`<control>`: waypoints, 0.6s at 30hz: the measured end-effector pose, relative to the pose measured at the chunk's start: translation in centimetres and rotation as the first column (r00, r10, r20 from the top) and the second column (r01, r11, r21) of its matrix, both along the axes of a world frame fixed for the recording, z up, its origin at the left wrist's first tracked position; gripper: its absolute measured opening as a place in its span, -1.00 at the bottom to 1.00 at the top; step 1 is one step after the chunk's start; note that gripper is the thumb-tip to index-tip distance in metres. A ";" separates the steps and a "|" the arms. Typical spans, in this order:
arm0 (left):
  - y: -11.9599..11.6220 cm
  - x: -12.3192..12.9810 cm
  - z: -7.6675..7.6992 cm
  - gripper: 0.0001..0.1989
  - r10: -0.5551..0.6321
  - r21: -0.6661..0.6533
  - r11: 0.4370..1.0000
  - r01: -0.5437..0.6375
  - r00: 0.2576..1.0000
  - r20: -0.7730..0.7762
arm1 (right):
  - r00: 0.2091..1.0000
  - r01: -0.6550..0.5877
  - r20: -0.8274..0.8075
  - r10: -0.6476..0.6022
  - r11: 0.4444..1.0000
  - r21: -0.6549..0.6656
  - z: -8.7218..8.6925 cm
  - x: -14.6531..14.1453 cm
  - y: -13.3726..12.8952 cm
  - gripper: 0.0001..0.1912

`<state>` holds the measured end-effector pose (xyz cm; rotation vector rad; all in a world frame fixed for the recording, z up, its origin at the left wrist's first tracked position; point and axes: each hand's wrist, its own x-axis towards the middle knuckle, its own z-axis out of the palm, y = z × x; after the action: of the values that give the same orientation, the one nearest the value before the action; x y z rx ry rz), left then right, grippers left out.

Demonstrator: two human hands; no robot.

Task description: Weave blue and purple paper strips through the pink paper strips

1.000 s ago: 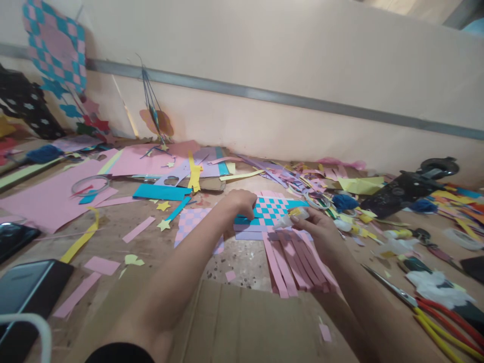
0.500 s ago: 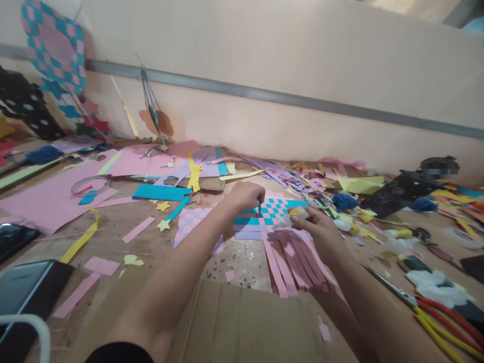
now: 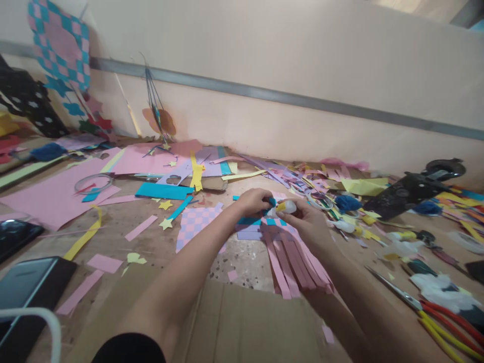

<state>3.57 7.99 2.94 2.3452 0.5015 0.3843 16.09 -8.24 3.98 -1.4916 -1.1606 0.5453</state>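
Observation:
My right hand (image 3: 307, 225) is shut on a small white glue tube (image 3: 285, 207) with a yellow band, its tip pointing left. My left hand (image 3: 253, 201) faces it, fingers pinched on a small teal paper strip (image 3: 271, 202) at the edge of a pink-and-teal woven paper mat (image 3: 250, 221). Both hands hide most of the mat. Loose pink paper strips (image 3: 290, 262) hang from the weave towards me.
A pink-and-lilac checked weave (image 3: 196, 223) lies left of my hands, beside a teal card (image 3: 162, 191). Cardboard (image 3: 242, 322) lies in front. Scissors (image 3: 397, 295) and yellow-and-red-handled pliers (image 3: 446, 327) lie right, among paper scraps, with a phone (image 3: 30, 282) at the left.
My hands have come closer together over the mat. The left hand has moved right and now covers more of the weave, and the glue tube's tip is nearer to it.

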 end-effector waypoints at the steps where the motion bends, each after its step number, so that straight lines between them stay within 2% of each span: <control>1: 0.1 -0.1 -0.1 -0.82 -0.005 -0.023 1.000 0.005 1.000 0.013 | 0.999 0.004 0.038 -0.004 1.000 -0.004 0.1 -0.2 0.2 -0.63; 5: 0.7 -0.2 -0.8 -0.78 -0.021 -0.140 0.990 0.030 0.998 0.062 | 0.988 0.030 0.153 -0.029 1.000 -0.004 0.5 -0.9 0.9 -0.67; 9: 1.1 0.0 -1.2 -0.77 -0.034 -0.162 0.986 0.046 0.996 0.077 | 0.969 0.063 0.238 -0.059 0.998 -0.011 0.6 -1.3 1.3 -0.66; 18: 1.1 0.6 -1.7 -0.79 -0.038 -0.215 0.975 0.062 0.993 0.115 | 0.965 0.093 0.249 -0.083 0.995 -0.028 0.0 -1.0 1.8 -0.64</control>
<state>4.14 9.09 1.21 2.1073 0.4091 0.4111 15.10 -6.40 3.99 -1.6721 -1.2735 0.3288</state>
